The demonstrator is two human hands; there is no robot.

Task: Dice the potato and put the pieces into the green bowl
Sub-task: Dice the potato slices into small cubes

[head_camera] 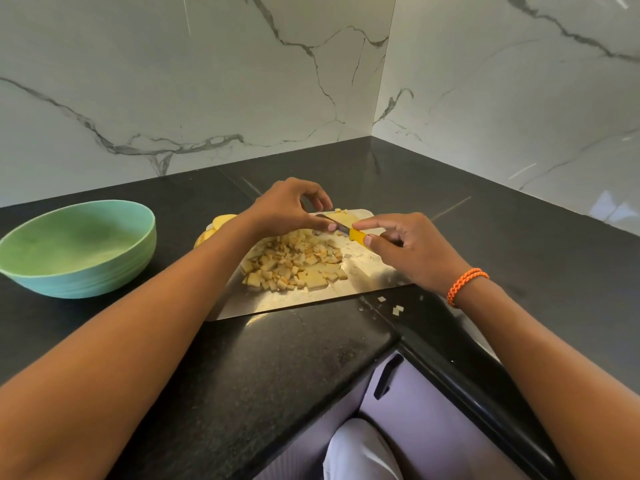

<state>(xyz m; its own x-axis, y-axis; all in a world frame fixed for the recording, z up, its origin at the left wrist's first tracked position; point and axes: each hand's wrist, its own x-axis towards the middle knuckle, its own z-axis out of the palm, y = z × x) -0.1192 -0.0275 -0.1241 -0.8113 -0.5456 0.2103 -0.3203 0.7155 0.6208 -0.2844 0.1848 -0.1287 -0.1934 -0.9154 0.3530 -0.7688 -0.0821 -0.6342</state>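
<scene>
The person stands at the corner of a black counter point(277, 358), both arms reaching over a shiny metal cutting board point(311, 296). The right hand point(415, 251) pinches the yellow handle of a small knife point(356, 234) between thumb and fingers, the blade pointing left and away. The left hand point(291, 211) meets that blade, its thumb and fingertips curled in around the steel as if pinching it; whether they actually grip it or only touch it, I cannot tell. An orange braided band point(465, 284) sits on the right wrist.

Under the hands a heap of diced potato point(294, 263) lies on the middle of the board. Uncut potato slices point(216, 226) are stacked at the board's far left edge, partly hidden by the left forearm, and another flat slice point(341, 219) lies at the far end beside the blade. A few stray bits point(398, 309) have landed on the counter just near the board's right corner.

The green bowl point(34, 271) stands well to the left, apart from the board, with no pieces visible inside
</scene>
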